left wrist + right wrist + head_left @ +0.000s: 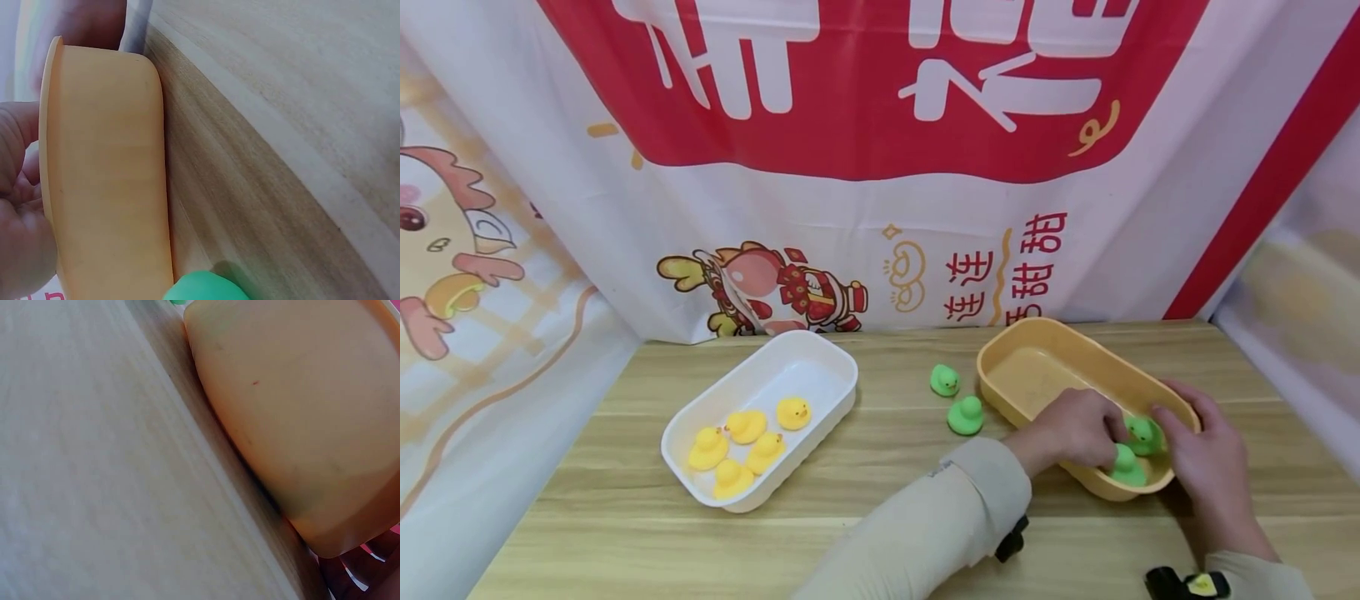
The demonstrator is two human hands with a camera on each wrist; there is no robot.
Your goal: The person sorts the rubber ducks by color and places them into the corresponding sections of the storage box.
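An orange plastic basin point(1022, 379) stands at the right of the table. My left hand point(1075, 425) reaches over its near side, fingers curled down at a green toy duck point(1127, 471) on the basin floor; the fingertips are partly hidden. Another green duck point(1142, 435) lies just beside it. With the thumb inside and the fingers outside, my right hand point(1206, 454) grips the basin's right end. The left wrist view shows the left hand point(22, 219) over the basin's rim. In the right wrist view, fingers point(362, 572) lie against the basin's outer wall point(294, 425).
Left of the basin, two green ducks point(966, 415) sit on the wooden table point(880, 500). A white basin point(820, 358) with several yellow ducks point(766, 452) stands farther left. Behind the table hangs a printed red and white cloth point(850, 200).
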